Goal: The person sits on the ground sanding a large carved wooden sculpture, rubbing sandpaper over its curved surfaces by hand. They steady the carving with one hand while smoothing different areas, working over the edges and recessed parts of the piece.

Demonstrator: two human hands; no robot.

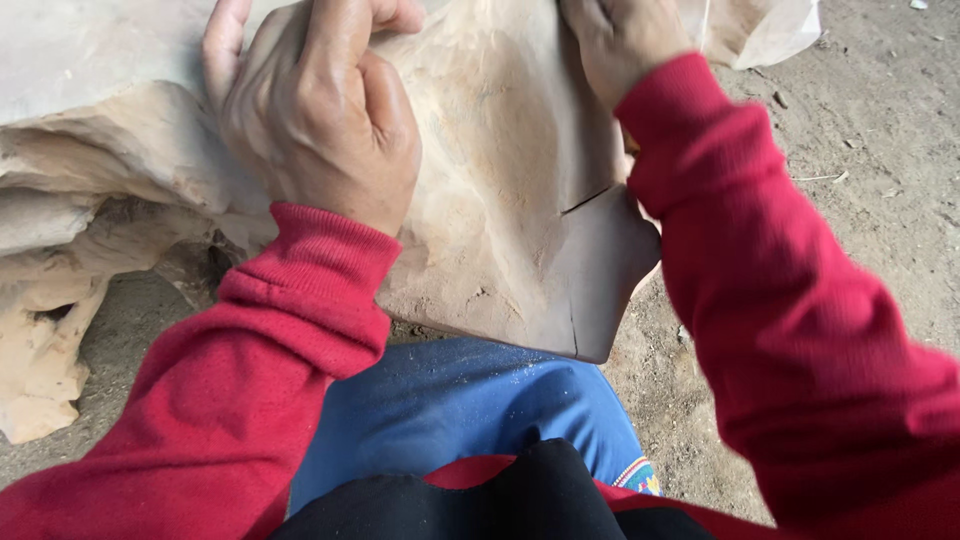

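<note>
— What have you got on the head view?

— I'm looking down at a big carved block of pale wood (500, 190) that fills the upper left and centre of the frame. Its smooth lower corner hangs over my lap, just above the blue trousers (460, 400), and a thin crack runs through that corner.

— And the left hand?

— My left hand (315, 110) sits in the upper left of the frame, resting on top of the wood. The fingers are curled in loosely, knuckles toward me, and pressed against the surface. I can't tell whether anything is tucked inside that curl.

— The right hand?

— My right hand (620, 40) is at the top edge, right of centre, half cut off by the frame. It lies against the wood's upper face. Its fingers are out of sight, so I can't say whether it is clenched or released.

— Anything else around?

— Both arms are in red sleeves (800, 330). The wood's rough, unworked part spreads down the left side of the frame to the dirt floor (880, 170), which shows on the right, scattered with small chips. A pale sheet of plastic (770, 30) peeks in at the upper right corner, behind the wood.
</note>
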